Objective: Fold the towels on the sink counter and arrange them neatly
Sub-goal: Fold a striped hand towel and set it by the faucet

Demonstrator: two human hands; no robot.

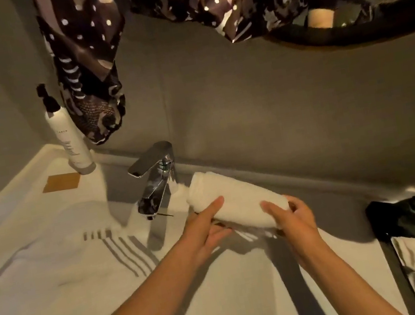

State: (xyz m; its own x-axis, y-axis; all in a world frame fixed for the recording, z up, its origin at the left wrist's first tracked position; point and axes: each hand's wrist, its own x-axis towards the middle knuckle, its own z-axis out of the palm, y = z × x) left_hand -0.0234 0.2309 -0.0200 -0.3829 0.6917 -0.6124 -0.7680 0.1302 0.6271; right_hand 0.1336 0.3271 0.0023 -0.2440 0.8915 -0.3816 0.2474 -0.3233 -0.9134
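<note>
the rolled white towel [235,202] lies slanted along the back of the counter, one end just beside the chrome faucet [156,177]. the left hand [207,231] has its fingers laid flat against the roll's near side, thumb underneath; the right hand [291,220] is cupped around its other end. it looks light and soft, likely to uncoil, so holding both ends seems wise. a striped towel [87,265] lies spread below.

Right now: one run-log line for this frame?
stage: placing rolled towel | left hand: on its near end | right hand: gripping other end | location: right of faucet | striped towel: spread flat
</note>
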